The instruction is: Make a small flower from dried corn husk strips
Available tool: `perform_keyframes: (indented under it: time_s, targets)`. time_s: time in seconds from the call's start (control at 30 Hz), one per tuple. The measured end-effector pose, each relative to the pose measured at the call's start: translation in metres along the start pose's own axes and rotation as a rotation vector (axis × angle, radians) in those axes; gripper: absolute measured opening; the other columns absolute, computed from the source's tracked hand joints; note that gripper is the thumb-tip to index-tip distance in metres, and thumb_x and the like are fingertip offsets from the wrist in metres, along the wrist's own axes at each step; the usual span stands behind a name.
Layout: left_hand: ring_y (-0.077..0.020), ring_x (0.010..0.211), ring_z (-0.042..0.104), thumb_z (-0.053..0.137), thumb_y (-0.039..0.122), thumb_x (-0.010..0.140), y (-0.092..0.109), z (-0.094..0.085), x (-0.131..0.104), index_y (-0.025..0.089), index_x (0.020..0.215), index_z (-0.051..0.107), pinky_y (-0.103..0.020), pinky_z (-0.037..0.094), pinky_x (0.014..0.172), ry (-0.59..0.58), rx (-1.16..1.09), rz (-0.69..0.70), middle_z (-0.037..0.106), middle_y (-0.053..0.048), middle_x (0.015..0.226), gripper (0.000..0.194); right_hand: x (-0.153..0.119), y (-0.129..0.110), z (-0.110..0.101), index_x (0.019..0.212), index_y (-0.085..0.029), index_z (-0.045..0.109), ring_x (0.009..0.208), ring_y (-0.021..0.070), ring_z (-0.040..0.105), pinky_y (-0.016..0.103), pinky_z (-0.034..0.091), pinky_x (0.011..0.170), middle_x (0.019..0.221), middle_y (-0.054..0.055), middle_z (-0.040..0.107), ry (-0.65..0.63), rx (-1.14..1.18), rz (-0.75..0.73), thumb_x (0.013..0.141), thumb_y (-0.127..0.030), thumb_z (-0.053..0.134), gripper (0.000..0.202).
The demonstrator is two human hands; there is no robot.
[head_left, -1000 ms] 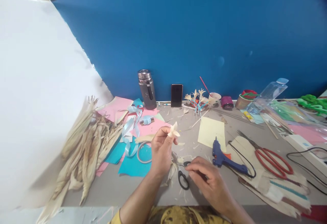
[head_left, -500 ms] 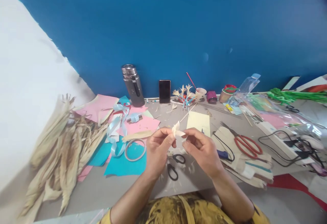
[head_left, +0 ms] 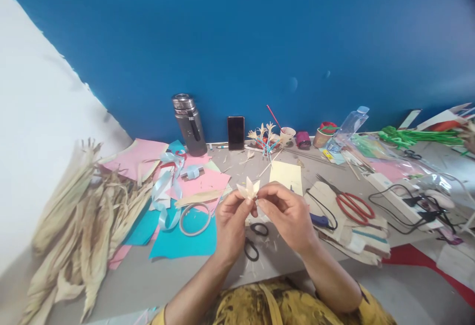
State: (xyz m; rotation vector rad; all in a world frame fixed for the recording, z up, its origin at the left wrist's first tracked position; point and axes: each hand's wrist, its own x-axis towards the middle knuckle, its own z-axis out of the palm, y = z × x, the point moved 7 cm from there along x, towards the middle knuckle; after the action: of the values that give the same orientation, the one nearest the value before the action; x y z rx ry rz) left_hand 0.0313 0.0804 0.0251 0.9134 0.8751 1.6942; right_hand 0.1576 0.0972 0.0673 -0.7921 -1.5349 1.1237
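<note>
A small pale flower (head_left: 248,189), its pointed petals spread upward, is pinched at its base by my left hand (head_left: 233,221). It looks made of dried corn husk. My right hand (head_left: 287,213) has its thumb and fingertips pressed together at the flower's right side; whether they grip its base is hidden by the fingers. Below the hands lie scissors with black handles (head_left: 252,251), their blades out of sight. Behind, a bunch of similar husk flowers (head_left: 264,131) with light-blue stems stands near the wall.
Dried corn husks (head_left: 74,231) are heaped at the left, beside blue paper (head_left: 166,246) and a tape roll (head_left: 195,233). A thermos (head_left: 191,127) and a phone (head_left: 236,133) stand at the wall. Red-handled scissors (head_left: 356,206) rest on gloves (head_left: 349,241) at the right, near a power strip (head_left: 393,191).
The flower has turned, so its petals now point up and fan open instead of one pointing right. My right fingers have moved from a petal tip down toward the base. The view has shifted slightly.
</note>
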Motion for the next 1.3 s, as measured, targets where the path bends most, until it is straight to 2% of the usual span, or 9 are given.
perform_keyframes:
  time_s: [0.2,0.33,0.5,0.57,0.67,0.8,1.0,1.17,1.3]
  targets:
    - [-0.0141,0.063,0.05,0.071,0.035,0.084,0.006,-0.004,-0.003,0.021,0.075,0.071,-0.027,0.042,0.065,0.053,0.119,0.095,0.059,0.0,0.066,0.017,0.001,-0.003,0.006,0.089,-0.02,0.067,0.069,0.0136,0.061,0.027,0.049,0.063,0.087,0.003,0.065,-0.008,-0.046,-0.044,0.09,-0.021,0.063,0.005]
    - [-0.0144,0.068,0.051,0.074,0.036,0.082,0.009,-0.004,-0.002,0.021,0.073,0.07,-0.026,0.043,0.07,0.102,0.105,0.154,0.06,0.0,0.071,0.018,0.001,-0.003,0.005,0.088,-0.02,0.068,0.077,0.0161,0.063,0.027,0.051,0.068,0.086,0.004,0.067,0.014,-0.087,-0.077,0.09,-0.023,0.064,0.005]
    - [-0.0122,0.065,0.05,0.075,0.036,0.081,-0.009,0.001,0.003,0.021,0.077,0.068,-0.025,0.043,0.067,0.038,-0.119,-0.072,0.058,0.001,0.069,0.017,0.0,0.001,0.002,0.092,-0.02,0.07,0.073,0.0147,0.065,0.027,0.053,0.066,0.089,0.005,0.066,0.014,-0.022,-0.039,0.09,-0.024,0.063,0.009]
    - [-0.0113,0.062,0.049,0.076,0.036,0.08,-0.011,0.005,0.003,0.021,0.079,0.069,-0.025,0.042,0.066,-0.01,-0.153,-0.112,0.058,0.001,0.069,0.016,0.0,0.001,-0.001,0.091,-0.02,0.07,0.067,0.0129,0.064,0.026,0.054,0.064,0.09,0.004,0.065,0.014,0.039,-0.008,0.091,-0.026,0.063,0.009]
    - [-0.0108,0.059,0.047,0.076,0.038,0.08,-0.009,0.008,0.001,0.021,0.079,0.07,-0.026,0.041,0.064,-0.041,-0.131,-0.089,0.056,0.001,0.066,0.018,0.002,-0.005,-0.006,0.089,-0.019,0.069,0.065,0.0123,0.064,0.026,0.054,0.063,0.087,0.003,0.065,0.018,0.071,-0.016,0.091,-0.028,0.062,0.011]
    - [-0.0117,0.06,0.048,0.073,0.035,0.084,-0.007,0.01,-0.002,0.021,0.08,0.071,-0.027,0.04,0.065,-0.062,-0.03,-0.045,0.055,0.001,0.065,0.014,0.007,-0.017,-0.014,0.085,-0.019,0.068,0.069,0.0148,0.064,0.026,0.053,0.061,0.082,0.004,0.065,0.044,-0.015,-0.052,0.09,-0.032,0.062,0.016]
    - [-0.0114,0.061,0.051,0.072,0.034,0.086,-0.01,0.003,-0.003,0.022,0.076,0.068,-0.026,0.041,0.064,-0.037,0.058,-0.021,0.056,0.002,0.065,0.016,0.008,-0.02,-0.01,0.075,-0.018,0.065,0.061,0.0116,0.059,0.023,0.048,0.057,0.072,0.001,0.063,0.026,-0.1,-0.058,0.089,-0.024,0.062,0.015]
    - [-0.0103,0.061,0.051,0.075,0.034,0.082,-0.013,0.0,-0.002,0.02,0.08,0.067,-0.024,0.042,0.062,-0.005,0.009,-0.044,0.057,0.002,0.068,0.016,0.001,-0.012,-0.006,0.076,-0.019,0.063,0.05,0.0092,0.053,0.021,0.043,0.049,0.065,-0.002,0.061,0.112,-0.111,-0.03,0.091,-0.024,0.059,0.016]
    - [-0.0101,0.064,0.053,0.082,0.034,0.074,-0.013,0.003,-0.002,0.018,0.078,0.064,-0.023,0.044,0.061,0.038,-0.153,-0.097,0.059,0.002,0.073,0.024,-0.003,-0.006,-0.001,0.079,-0.018,0.064,0.054,0.0096,0.052,0.021,0.042,0.051,0.066,-0.002,0.06,0.15,-0.108,-0.028,0.091,-0.026,0.059,0.015]
